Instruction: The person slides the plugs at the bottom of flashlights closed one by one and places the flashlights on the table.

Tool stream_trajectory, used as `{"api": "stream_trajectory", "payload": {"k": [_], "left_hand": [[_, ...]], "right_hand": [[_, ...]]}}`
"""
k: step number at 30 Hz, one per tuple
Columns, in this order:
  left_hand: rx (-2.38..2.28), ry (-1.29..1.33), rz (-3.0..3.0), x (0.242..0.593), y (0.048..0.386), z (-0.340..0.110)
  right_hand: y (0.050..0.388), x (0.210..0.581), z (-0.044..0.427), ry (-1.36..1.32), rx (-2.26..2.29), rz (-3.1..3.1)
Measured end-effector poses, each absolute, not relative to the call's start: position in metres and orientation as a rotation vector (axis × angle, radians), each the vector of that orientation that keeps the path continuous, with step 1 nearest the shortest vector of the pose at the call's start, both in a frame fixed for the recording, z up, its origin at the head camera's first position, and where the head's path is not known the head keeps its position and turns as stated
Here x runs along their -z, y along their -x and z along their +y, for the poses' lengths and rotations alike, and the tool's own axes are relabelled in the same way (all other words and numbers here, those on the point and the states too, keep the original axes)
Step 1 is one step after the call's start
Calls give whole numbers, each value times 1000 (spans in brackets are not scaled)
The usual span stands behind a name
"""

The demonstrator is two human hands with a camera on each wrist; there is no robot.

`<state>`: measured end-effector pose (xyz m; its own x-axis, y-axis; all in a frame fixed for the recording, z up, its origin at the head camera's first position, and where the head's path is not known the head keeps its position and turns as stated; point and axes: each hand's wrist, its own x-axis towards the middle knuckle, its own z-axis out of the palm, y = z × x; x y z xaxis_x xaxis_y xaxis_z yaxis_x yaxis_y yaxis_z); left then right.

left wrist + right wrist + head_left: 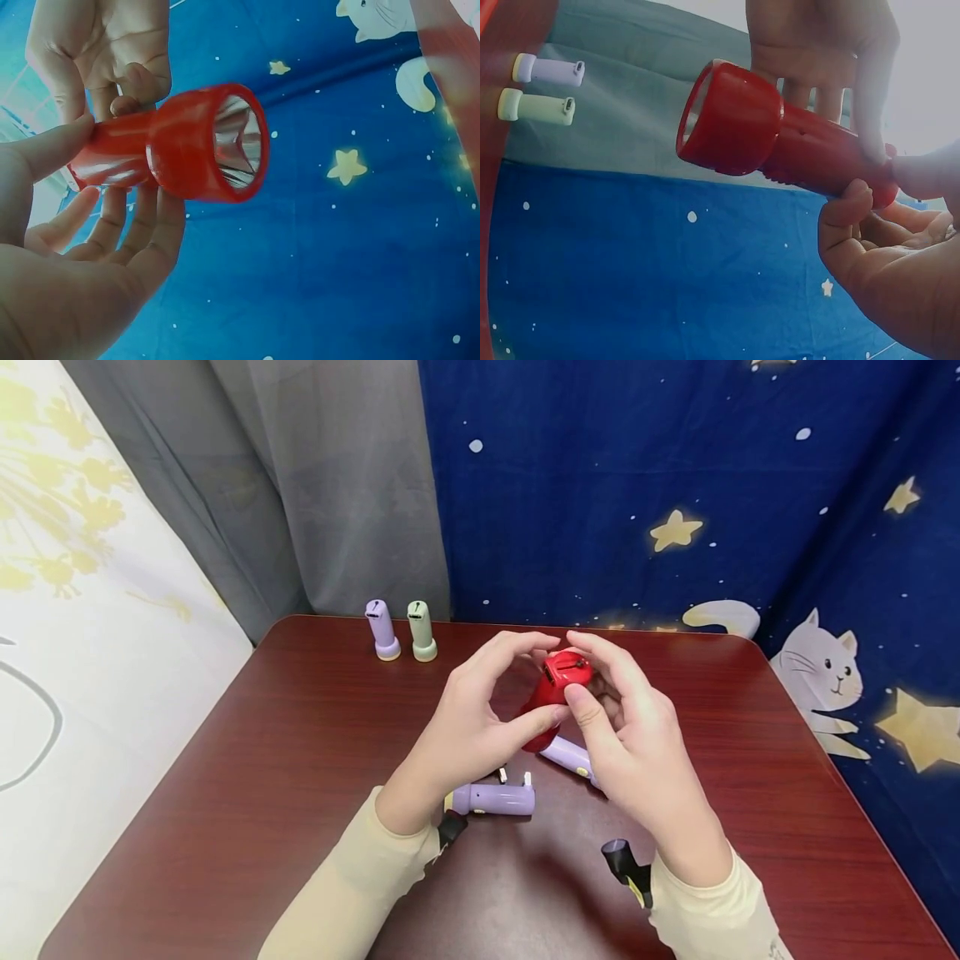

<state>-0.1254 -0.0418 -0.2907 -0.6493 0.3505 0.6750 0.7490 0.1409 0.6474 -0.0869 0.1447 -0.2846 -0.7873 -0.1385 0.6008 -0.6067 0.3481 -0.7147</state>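
A red flashlight point(551, 689) is held between both hands above the table, its slotted tail end up and its lens end down. My left hand point(465, 718) holds it from the left, thumb on the near side. In the left wrist view, fingers of the left hand point(97, 262) lie along the red body, and the silvery reflector point(238, 141) shows. My right hand point(637, 727) grips the tail from the right. The right wrist view shows the right hand's thumb and index finger pinching the tail end of the flashlight point(821, 150).
Below the hands lie two purple flashlights point(498, 799), the other purple one point(567, 755) partly hidden. Small white-tipped pieces point(527, 778) show beside them. A purple flashlight point(383, 631) and a green flashlight point(422, 632) stand upright at the far left of the table point(300, 727). Curtains hang behind.
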Motion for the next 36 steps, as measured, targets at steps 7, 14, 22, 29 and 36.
{"api": "stream_trajectory", "payload": {"k": [7,14,22,29,36], "left_hand": [[1494,1050,-2052,290,125,-41],[1475,961,-2085,290,122,-40],[1417,946,-2053,291,121,-38],[1305,968,-2086,292,123,-38],[1374,994,-2102,290,121,-40]], "right_hand": [[86,285,142,-664,-1424,-2162],[86,284,140,-620,-1473,-2177],[86,283,139,-534,-1422,-2231],[86,286,140,-595,-1372,-2201],[86,286,142,-610,-1381,-2200]]}}
